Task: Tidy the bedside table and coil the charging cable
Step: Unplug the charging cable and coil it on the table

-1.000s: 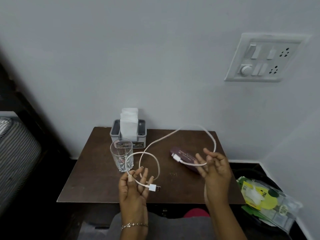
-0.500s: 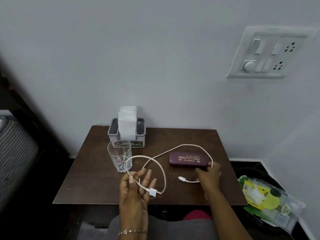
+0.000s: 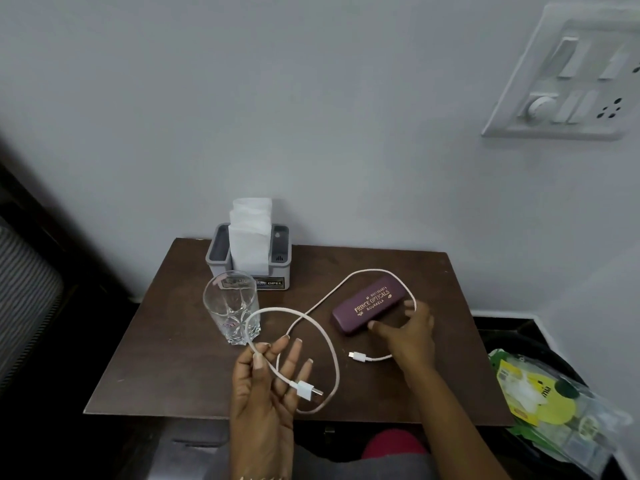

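Currently cable (image 3: 336, 367) uncoiled, one loose loop sprawled on counter (image 3: 166, 358). Fingers of my left hand (image 3: 266, 386) pinch it near the plug; right hand (image 3: 412, 329) clasps glasses case (image 3: 367, 306). Coiling, tidying remain.

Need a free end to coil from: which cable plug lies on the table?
The small plug, near the right hand gripping the spectacle case; the larger USB plug is in the left hand.

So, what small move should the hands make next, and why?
Probably the right hand should lift the spectacle case out of the loop: the charging cable curves behind the case, and the left hand pinches it near the plug, so coiling could then go freely.
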The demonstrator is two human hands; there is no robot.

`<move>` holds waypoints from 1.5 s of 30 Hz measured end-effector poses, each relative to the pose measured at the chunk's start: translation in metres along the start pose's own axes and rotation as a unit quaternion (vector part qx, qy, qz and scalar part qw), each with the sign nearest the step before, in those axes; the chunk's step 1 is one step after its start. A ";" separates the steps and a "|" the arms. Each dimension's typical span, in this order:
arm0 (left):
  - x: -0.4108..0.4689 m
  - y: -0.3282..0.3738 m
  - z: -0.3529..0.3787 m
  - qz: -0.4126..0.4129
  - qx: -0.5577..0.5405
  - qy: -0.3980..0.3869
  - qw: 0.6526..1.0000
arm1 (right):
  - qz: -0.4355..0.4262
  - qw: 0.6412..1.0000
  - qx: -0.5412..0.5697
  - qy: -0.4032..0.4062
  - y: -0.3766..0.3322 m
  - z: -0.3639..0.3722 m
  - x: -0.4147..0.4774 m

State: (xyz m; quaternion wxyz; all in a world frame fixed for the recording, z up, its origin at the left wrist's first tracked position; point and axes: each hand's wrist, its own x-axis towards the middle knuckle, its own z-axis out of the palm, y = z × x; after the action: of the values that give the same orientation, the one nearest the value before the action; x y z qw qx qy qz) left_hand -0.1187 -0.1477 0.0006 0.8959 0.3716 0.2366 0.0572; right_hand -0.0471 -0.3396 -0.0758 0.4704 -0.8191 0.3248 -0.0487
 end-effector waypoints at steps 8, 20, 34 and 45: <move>-0.003 -0.006 0.001 -0.012 0.002 -0.004 1.000 | 0.036 0.996 -0.069 0.044 -0.032 0.024 -0.024; -0.003 -0.002 -0.002 -0.002 -0.002 -0.006 1.000 | -0.140 0.961 0.214 -0.109 -0.073 0.005 -0.022; -0.005 -0.001 -0.005 0.009 -0.027 0.004 1.000 | -0.041 0.819 0.561 -0.117 0.012 -0.102 -0.042; -0.003 -0.011 -0.003 0.016 -0.009 0.020 1.000 | 0.121 0.809 0.576 -0.014 0.052 -0.048 -0.009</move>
State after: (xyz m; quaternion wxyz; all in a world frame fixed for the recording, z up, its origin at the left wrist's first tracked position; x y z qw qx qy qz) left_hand -0.1235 -0.1545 -0.0079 0.8931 0.3662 0.2483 0.0808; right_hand -0.0978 -0.3881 -0.0893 0.8623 -0.3531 0.3267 -0.1579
